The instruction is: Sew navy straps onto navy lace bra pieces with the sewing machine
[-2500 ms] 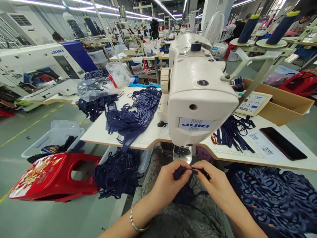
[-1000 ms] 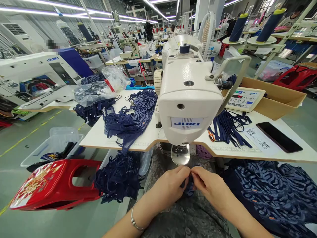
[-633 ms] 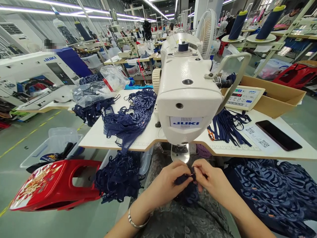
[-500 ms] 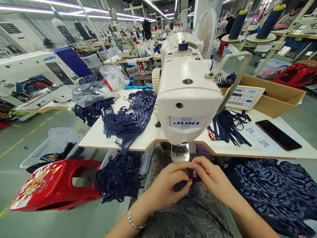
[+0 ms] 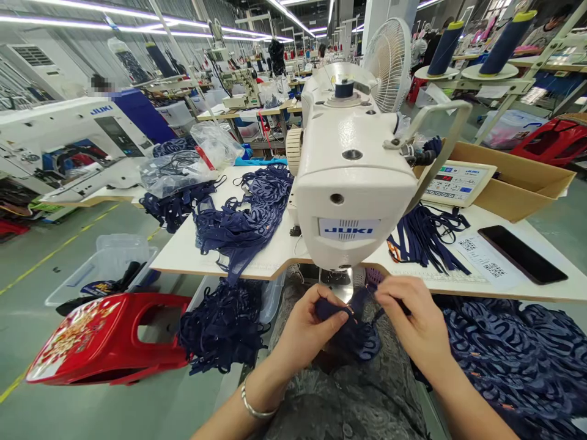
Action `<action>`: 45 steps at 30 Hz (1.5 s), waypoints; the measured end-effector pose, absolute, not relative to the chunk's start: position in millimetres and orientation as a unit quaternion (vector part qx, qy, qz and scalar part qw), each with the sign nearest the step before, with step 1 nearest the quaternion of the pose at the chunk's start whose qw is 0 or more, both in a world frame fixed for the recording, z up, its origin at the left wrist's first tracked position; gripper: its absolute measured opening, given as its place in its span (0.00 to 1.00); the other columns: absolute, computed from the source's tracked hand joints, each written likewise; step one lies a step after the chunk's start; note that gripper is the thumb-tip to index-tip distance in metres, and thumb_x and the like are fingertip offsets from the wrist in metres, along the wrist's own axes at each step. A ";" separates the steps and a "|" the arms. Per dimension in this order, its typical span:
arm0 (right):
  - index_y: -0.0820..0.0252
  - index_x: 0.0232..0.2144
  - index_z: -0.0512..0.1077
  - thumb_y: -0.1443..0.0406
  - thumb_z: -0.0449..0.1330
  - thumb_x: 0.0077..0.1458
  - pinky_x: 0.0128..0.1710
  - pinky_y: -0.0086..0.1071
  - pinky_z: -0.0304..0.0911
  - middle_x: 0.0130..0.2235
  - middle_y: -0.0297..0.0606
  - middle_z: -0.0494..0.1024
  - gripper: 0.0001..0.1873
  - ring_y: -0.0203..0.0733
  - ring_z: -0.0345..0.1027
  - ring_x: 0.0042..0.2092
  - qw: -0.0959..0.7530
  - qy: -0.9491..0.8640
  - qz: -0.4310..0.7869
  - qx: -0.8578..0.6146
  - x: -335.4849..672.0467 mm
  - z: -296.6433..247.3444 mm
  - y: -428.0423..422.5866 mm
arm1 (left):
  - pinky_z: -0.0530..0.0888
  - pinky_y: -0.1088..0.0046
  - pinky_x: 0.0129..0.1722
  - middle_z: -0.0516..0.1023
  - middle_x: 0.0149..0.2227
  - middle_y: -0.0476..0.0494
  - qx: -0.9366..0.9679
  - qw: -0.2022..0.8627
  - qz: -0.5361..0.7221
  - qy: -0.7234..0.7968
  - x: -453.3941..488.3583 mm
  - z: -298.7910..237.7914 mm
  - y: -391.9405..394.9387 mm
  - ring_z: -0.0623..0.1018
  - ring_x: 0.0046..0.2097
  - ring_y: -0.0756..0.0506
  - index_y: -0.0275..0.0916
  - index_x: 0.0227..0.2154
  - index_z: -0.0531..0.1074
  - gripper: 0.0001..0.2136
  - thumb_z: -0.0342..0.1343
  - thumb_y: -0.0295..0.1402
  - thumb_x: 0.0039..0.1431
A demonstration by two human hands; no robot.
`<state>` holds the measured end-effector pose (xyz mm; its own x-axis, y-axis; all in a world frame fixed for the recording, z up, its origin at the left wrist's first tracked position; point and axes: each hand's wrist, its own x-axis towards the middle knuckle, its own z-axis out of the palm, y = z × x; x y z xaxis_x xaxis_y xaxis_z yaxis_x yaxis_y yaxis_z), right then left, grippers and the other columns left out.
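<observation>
My left hand [image 5: 308,327] pinches one end of a dark navy fabric strap piece [image 5: 355,333] over my lap. My right hand [image 5: 415,324] grips the other end of the same piece, a little higher and to the right. Both hands sit just below the needle area of the white JUKI sewing machine [image 5: 353,177]. The strap's bunched part hangs between the hands. A silver bracelet is on my left wrist.
A white table [image 5: 183,250] carries a heap of navy straps [image 5: 243,214], more straps [image 5: 426,235], a control panel [image 5: 456,180], a black phone [image 5: 520,253] and a cardboard box [image 5: 518,177]. Navy piles lie at my right [image 5: 513,354] and left [image 5: 220,324]. A red stool [image 5: 101,336] lies on the floor.
My hands have risen toward the machine and drawn apart. The strap piece, bunched between touching fingers before, now stretches between them.
</observation>
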<state>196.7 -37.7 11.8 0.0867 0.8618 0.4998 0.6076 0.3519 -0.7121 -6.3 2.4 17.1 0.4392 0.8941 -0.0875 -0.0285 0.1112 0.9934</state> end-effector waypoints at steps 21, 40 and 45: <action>0.52 0.33 0.72 0.64 0.59 0.60 0.35 0.34 0.66 0.35 0.36 0.74 0.02 0.42 0.69 0.38 0.643 -0.500 0.281 -0.508 142.0 -30.5 -53.6 | 0.74 0.74 0.38 0.78 0.36 0.47 0.664 0.450 0.461 0.380 11.8 12.4 -17.3 0.78 0.37 0.48 0.41 0.30 0.67 0.04 0.56 0.26 0.57; 0.53 0.39 0.71 0.57 0.63 0.56 0.45 0.29 0.66 0.36 0.33 0.76 0.11 0.37 0.70 0.40 0.569 -0.375 0.552 -0.481 153.2 -3.6 -41.7 | 0.65 0.80 0.24 0.69 0.26 0.54 0.562 0.582 0.379 0.449 9.4 7.7 -17.0 0.67 0.26 0.53 0.40 0.30 0.65 0.10 0.61 0.36 0.53; 0.54 0.42 0.72 0.53 0.57 0.61 0.43 0.29 0.64 0.39 0.35 0.76 0.13 0.39 0.67 0.40 0.529 -0.386 0.572 -0.494 161.1 -3.6 -42.2 | 0.68 0.79 0.25 0.70 0.27 0.54 0.481 0.673 0.377 0.417 9.4 8.8 -16.0 0.68 0.24 0.54 0.41 0.31 0.62 0.15 0.64 0.40 0.51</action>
